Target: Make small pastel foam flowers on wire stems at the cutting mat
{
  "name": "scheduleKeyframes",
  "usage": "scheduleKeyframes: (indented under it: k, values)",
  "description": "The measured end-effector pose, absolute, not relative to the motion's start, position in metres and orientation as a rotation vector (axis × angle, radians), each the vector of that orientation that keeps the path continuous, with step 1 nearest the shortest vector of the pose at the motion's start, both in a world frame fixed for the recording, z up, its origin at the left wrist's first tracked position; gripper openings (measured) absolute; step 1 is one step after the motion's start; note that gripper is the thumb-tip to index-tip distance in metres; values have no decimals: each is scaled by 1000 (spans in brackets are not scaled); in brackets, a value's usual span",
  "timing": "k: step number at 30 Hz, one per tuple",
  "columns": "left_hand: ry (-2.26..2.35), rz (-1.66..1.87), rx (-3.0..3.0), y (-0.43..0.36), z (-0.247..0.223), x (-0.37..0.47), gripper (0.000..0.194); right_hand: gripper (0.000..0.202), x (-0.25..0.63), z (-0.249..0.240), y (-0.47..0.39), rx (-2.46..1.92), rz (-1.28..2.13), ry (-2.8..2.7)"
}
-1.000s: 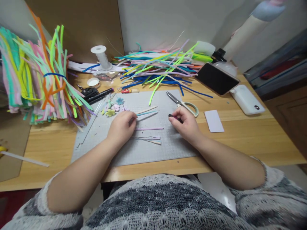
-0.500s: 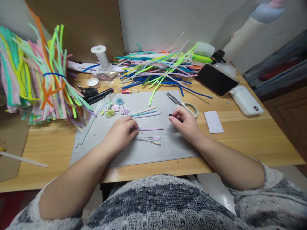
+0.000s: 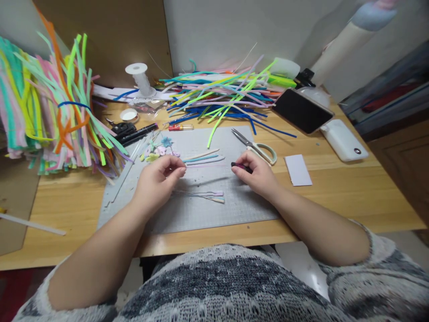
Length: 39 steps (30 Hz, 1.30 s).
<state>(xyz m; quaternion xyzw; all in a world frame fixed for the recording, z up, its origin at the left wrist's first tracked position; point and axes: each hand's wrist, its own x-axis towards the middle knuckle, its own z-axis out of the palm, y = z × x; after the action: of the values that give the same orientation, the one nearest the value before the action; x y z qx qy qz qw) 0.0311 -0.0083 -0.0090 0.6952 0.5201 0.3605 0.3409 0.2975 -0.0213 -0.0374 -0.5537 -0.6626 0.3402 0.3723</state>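
My left hand [image 3: 157,181] pinches one end of a thin pink pipe cleaner [image 3: 206,166], raised over the grey cutting mat [image 3: 234,208] with its shadow below. In my right hand [image 3: 257,173] is a small dark object with a pinkish part [image 3: 241,167]; its kind is hidden by my fingers. The strip's free end points toward that object, with a small gap between. Just beyond lie several fuzzy pipe cleaners [image 3: 203,159] in cream, blue and lilac. Nearer to me rest thinned strips [image 3: 208,195]. Small pastel flowers [image 3: 166,142] lie behind my left hand.
Scissors [image 3: 258,148] lie beyond my right hand, with a white card [image 3: 298,170] to their right. A phone [image 3: 303,111] and a white power bank [image 3: 346,141] sit far right. Pipe cleaner bundles stand left [image 3: 73,105] and lie at the back [image 3: 228,91], near a spool [image 3: 143,80].
My left hand has lifted the pink pipe cleaner off the mat and moved it slightly away from me. My right hand has shifted a little left with the dark object.
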Motion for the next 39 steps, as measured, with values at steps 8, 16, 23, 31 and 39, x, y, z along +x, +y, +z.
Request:
scheduleKeyframes:
  k: [8, 16, 23, 31, 39]
  values:
    - [1298, 1104, 1435, -12, -1, 35, 8, 20, 296, -35, -24, -1389, 930, -1726]
    - [1406, 1049, 1521, -15, 4, 35, 6, 28, 298, -39, -22, -1339, 948, -1627]
    - [1416, 1061, 1531, -14, 2, 33, 6, 21, 300, -39, -24, -1351, 829, -1665]
    - [1410, 1050, 1550, -14, 1, 34, 7, 16, 299, -36, -27, -1377, 769, -1744]
    - [1410, 1053, 1553, -14, 2, 33, 6, 21, 299, -39, -26, -1387, 821, -1693]
